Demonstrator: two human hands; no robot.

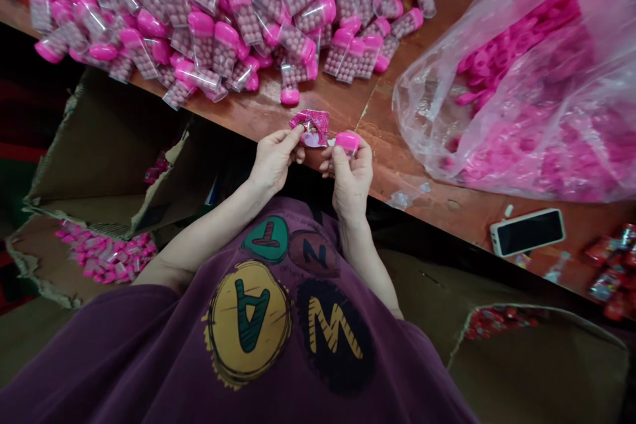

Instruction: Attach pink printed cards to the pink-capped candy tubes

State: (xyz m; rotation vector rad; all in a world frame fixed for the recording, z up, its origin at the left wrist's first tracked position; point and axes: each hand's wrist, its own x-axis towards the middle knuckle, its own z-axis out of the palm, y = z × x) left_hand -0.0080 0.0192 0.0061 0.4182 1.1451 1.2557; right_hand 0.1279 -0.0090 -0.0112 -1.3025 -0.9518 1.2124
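Observation:
My left hand pinches a small pink printed wrapper between thumb and fingers, just above the table's near edge. Close beside it, my right hand is closed round a small container with a bright pink cap; the fingers hide most of its body. A small whitish bit shows between the wrapper and the cap. Beyond my hands lies a large pile of clear containers with pink caps, filled with small pinkish balls. One container from the pile lies nearest to the wrapper.
A clear plastic bag of pink plastic parts stands on the wooden table at right. Near it lie a phone and red packets. Below the edge are cardboard boxes, one holding pink pieces, another red ones.

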